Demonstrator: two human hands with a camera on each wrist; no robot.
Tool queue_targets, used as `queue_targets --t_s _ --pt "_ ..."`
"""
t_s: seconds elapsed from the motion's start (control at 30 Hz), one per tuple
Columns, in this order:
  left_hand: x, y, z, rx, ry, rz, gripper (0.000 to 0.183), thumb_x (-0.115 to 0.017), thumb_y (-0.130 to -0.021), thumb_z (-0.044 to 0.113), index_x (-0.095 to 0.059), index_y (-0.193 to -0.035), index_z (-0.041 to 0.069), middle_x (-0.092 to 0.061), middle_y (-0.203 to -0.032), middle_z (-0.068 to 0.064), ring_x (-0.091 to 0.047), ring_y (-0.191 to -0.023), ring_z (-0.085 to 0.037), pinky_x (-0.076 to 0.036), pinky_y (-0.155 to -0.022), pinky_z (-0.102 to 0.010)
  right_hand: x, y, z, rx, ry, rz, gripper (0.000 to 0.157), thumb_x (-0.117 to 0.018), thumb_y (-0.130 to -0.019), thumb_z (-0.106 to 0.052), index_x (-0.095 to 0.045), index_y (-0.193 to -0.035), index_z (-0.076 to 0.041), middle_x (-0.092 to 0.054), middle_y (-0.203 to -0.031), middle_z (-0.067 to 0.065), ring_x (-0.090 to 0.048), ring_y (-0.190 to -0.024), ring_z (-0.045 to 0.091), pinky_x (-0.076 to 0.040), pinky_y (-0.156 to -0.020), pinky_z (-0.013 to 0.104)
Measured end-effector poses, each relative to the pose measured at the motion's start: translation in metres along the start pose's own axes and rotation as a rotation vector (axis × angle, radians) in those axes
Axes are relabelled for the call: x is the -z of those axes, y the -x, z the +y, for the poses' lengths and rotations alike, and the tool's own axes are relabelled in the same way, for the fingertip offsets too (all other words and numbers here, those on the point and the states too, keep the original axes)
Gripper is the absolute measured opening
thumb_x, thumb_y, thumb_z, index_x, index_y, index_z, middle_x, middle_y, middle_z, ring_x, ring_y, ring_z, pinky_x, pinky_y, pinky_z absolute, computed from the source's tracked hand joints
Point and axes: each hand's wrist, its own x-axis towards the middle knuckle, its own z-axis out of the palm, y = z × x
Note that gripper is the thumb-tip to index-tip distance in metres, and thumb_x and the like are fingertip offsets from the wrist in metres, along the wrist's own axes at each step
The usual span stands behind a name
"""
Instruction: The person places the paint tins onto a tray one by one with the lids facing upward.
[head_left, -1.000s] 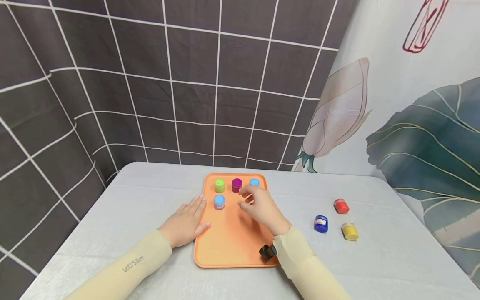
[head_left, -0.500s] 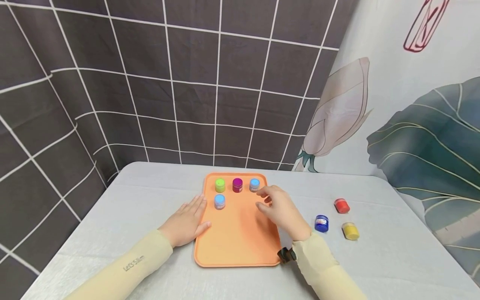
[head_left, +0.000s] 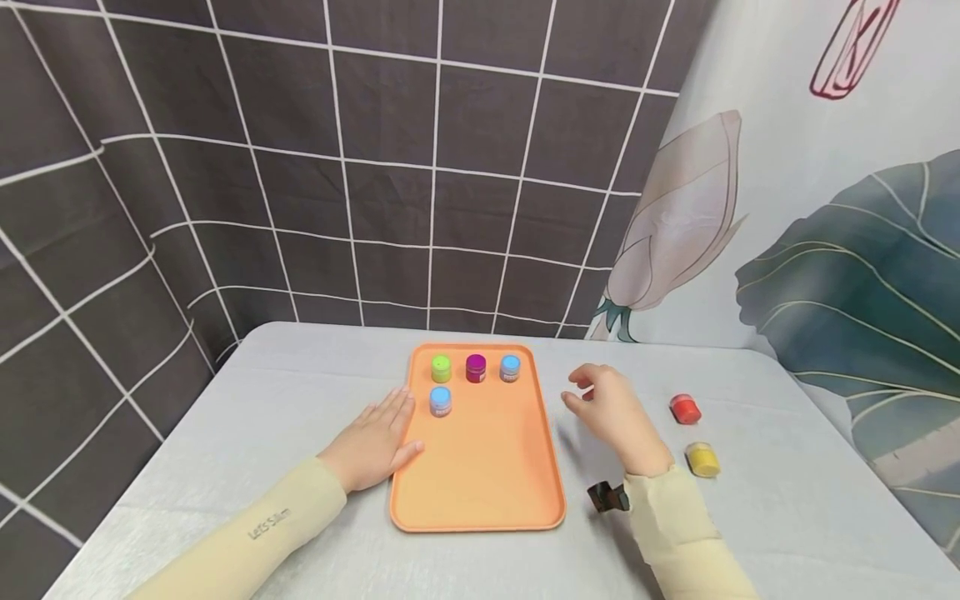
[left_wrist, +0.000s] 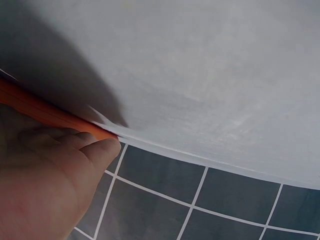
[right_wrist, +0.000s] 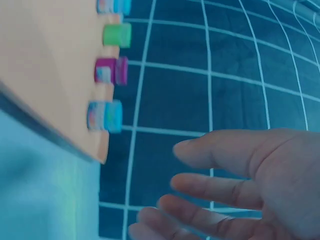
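Observation:
My left hand (head_left: 372, 443) lies with straight fingers on the left rim of an orange tray (head_left: 480, 492). Its fingers also show along the orange edge in the left wrist view. On the tray stand a green paint jar (head_left: 441, 369), a purple one (head_left: 476, 368) and a light blue one (head_left: 510, 368) in a back row. Another light blue jar (head_left: 440, 402) stands in front of the green one. My right hand (head_left: 617, 417) is over the cloth right of the tray, fingers loosely bent and apart, holding nothing. The right wrist view shows this hand (right_wrist: 240, 185) away from the jars.
Right of my right forearm, a red jar (head_left: 685, 409) and a yellow jar (head_left: 703, 460) lie on the grey-white tablecloth (head_left: 787, 517). A dark gridded curtain (head_left: 390, 200) hangs behind the table. A black strap device (head_left: 608, 497) sits at my right wrist.
My right hand has moved right, from over the tray to the cloth beside it. The dark blue jar seen earlier is now hidden behind that hand and wrist. My left hand stays put.

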Motion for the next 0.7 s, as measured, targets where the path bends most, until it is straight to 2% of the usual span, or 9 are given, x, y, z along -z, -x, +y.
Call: queue_targets --t_s 0.27,0.5,0.6,0.7 --pt "-0.002 -0.001 -0.001 -0.001 0.003 0.005 0.074 -0.05 -0.105 0.041 -0.03 -0.153 -0.011 -0.026 -0.162 -0.027 -0.023 -0.151 -0.041 -0.025 -0.119 -0.059 0.027 0.004 0.014 -0.144 0.092 -0.077 0.037 -0.072 -0.091 -0.019 -0.065 -0.112 0.011 -0.067 -0.105 0.027 -0.064 -0.095 0.039 -0.054 -0.083 0.052" --pt "-0.003 -0.001 -0.002 0.0 0.002 0.008 0.074 -0.051 -0.105 0.041 -0.03 -0.153 -0.011 -0.026 -0.162 -0.027 -0.024 -0.151 -0.041 -0.026 -0.119 -0.059 0.04 0.006 0.027 -0.271 0.135 -0.122 0.041 -0.072 -0.089 -0.022 -0.064 -0.109 0.013 -0.069 -0.102 0.027 -0.066 -0.087 0.036 -0.054 -0.078 0.051" --pt "-0.002 -0.001 -0.001 0.004 -0.006 0.006 0.074 -0.05 -0.105 0.042 -0.03 -0.154 -0.011 -0.026 -0.162 -0.027 -0.024 -0.151 -0.04 -0.026 -0.119 -0.058 0.043 0.007 0.034 -0.3 0.147 -0.134 0.035 -0.071 -0.089 -0.022 -0.064 -0.099 0.01 -0.067 -0.095 0.024 -0.062 -0.083 0.034 -0.052 -0.075 0.049" --pt "0.0 0.0 0.0 0.001 0.004 0.009 0.074 -0.051 -0.105 0.041 -0.031 -0.153 -0.011 -0.026 -0.162 -0.028 -0.024 -0.151 -0.041 -0.026 -0.119 -0.059 0.044 0.01 0.041 -0.313 0.134 -0.137 0.028 -0.07 -0.089 -0.021 -0.061 -0.081 0.004 -0.059 -0.078 0.013 -0.055 -0.072 0.028 -0.047 -0.067 0.041"
